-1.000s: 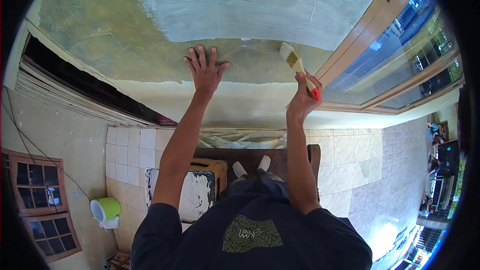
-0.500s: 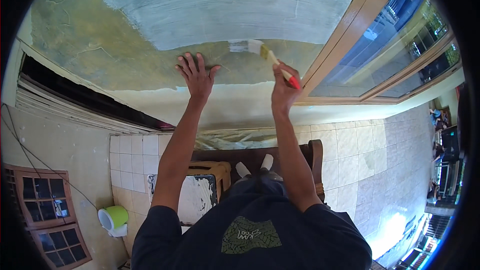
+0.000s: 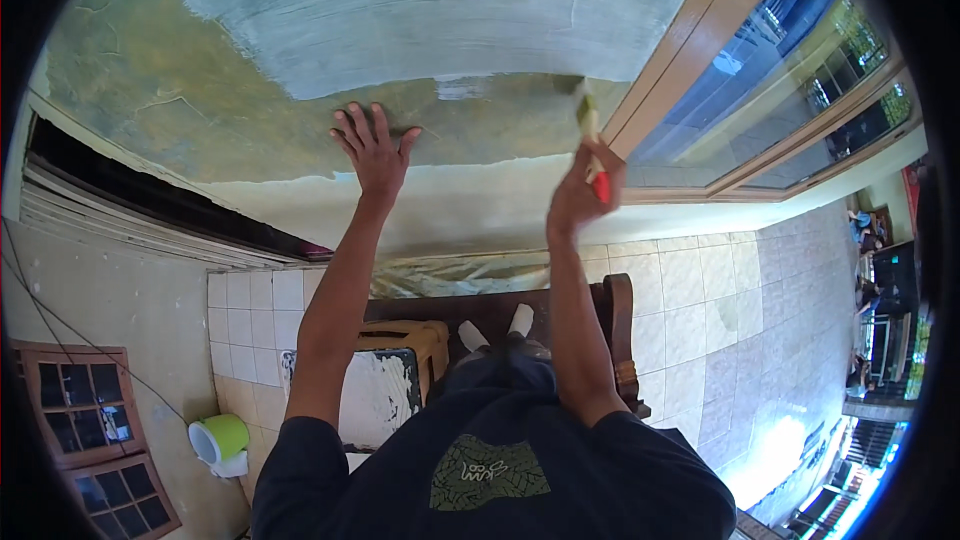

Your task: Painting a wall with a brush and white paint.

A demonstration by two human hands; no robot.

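My left hand lies against the wall with its fingers spread, on the olive-brown strip below the whitish paint coat. My right hand is closed around the handle of a paintbrush, pale wood with a red end. The bristles point up at the wall, at the lower edge of the coat, close to the wooden window frame. Motion blurs the bristles a little. Between my hands, a small fresh white patch marks the strip. Below my left forearm sits a black-rimmed tray with white paint in it.
My feet stand on a dark wooden bench. A wooden stool is beside the tray, and crumpled plastic sheeting lies along the wall's base. A green bucket is at the lower left. Glass panes fill the right side.
My right hand has carried the paintbrush rightward from the white patch to near the window frame. My left hand stays on the wall; the whole view has shifted slightly.
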